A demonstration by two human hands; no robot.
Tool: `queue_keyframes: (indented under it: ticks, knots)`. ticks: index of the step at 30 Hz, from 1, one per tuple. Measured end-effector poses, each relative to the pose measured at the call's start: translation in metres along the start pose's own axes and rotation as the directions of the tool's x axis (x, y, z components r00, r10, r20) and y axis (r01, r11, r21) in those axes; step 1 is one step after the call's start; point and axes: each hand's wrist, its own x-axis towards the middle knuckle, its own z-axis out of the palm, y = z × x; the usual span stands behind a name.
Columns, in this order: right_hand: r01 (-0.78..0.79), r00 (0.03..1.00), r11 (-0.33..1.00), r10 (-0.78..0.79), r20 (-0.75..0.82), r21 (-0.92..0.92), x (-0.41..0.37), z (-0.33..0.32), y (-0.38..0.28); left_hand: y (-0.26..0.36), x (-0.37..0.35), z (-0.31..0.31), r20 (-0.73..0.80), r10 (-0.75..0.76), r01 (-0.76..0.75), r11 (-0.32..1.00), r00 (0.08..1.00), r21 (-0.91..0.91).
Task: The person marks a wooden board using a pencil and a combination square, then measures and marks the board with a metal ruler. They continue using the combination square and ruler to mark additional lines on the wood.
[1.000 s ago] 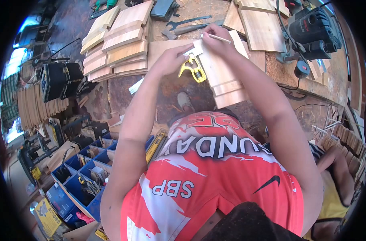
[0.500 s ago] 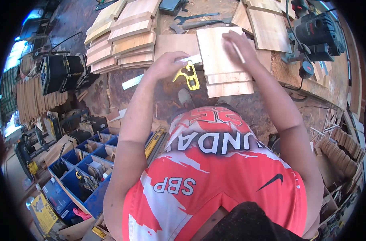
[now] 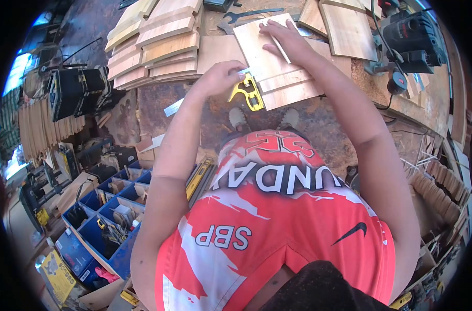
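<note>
My left hand is closed on a combination square with a yellow head and a steel rule. The head sits against the left edge of a pale wooden board. My right hand lies across this board, fingers stretched out and thumb apart. A thin pale strip shows beside its fingers; I cannot make out what it is. Under the board, more boards stick out toward me in steps.
Stacked grooved boards stand to the left, with further boards at the right. A wrench lies behind. A corded power tool stands far right. Blue divided bins and a yellow level are at lower left.
The boards under my right hand have shifted left and turned at an angle. My right hand has moved left with them. The square's head now meets their left edge.
</note>
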Motion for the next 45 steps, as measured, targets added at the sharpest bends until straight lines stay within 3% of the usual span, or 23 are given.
queue_keyframes:
  ticks: [2,5,8,10,14,16,20,22,25,35,40,45]
  knots:
    - [-0.016,1.000,1.000,0.016,0.004,0.002,0.000,-0.002,-0.002,-0.003,0.002,0.001,0.007,0.028,-0.028,1.000,1.000,0.012]
    - [-0.016,1.000,0.999,0.015,0.025,0.038,0.000,-0.002,-0.001,0.002,0.001,0.002,0.052,-0.064,0.065,0.998,0.997,-0.027]
    - [0.028,0.999,0.999,-0.029,-0.036,-0.018,0.002,-0.005,-0.003,0.011,-0.003,0.004,0.036,-0.095,0.093,0.993,0.995,0.069]
    - [-0.133,0.991,0.951,0.122,0.057,0.279,0.002,-0.026,-0.022,0.009,-0.004,0.009,-0.044,-0.057,0.059,0.996,0.997,0.059]
    - [-0.101,0.994,0.903,0.112,-0.002,0.417,-0.039,-0.041,-0.056,0.021,-0.007,0.006,-0.036,-0.122,0.125,0.987,0.992,0.097]
    - [-0.201,0.977,0.836,0.211,0.039,0.510,-0.058,-0.032,-0.060,0.019,-0.008,0.008,-0.053,-0.101,0.106,0.990,0.993,0.096]
    - [-0.213,0.968,0.859,0.250,-0.018,0.466,-0.060,-0.026,-0.066,0.017,-0.006,0.009,-0.067,-0.054,0.060,0.994,0.996,0.087]
    - [-0.358,0.930,0.820,0.353,0.099,0.446,-0.057,-0.032,-0.073,0.013,-0.005,0.009,-0.058,-0.051,0.057,0.994,0.997,0.097]
    - [-0.437,0.899,0.772,0.386,0.206,0.461,-0.056,-0.031,-0.070,0.018,-0.005,0.008,-0.047,-0.061,0.066,0.992,0.997,0.109]
    - [-0.376,0.926,0.837,0.360,0.117,0.397,-0.053,-0.024,-0.072,0.011,-0.003,0.010,-0.050,-0.054,0.058,0.995,0.997,0.075]
    - [-0.418,0.908,0.835,0.379,0.177,0.357,-0.052,-0.026,-0.073,0.009,-0.002,0.010,-0.048,-0.059,0.062,0.996,0.997,0.069]
    - [-0.375,0.927,0.863,0.351,0.132,0.337,-0.052,-0.024,-0.071,0.009,-0.001,0.011,-0.059,-0.032,0.037,0.996,0.998,0.081]
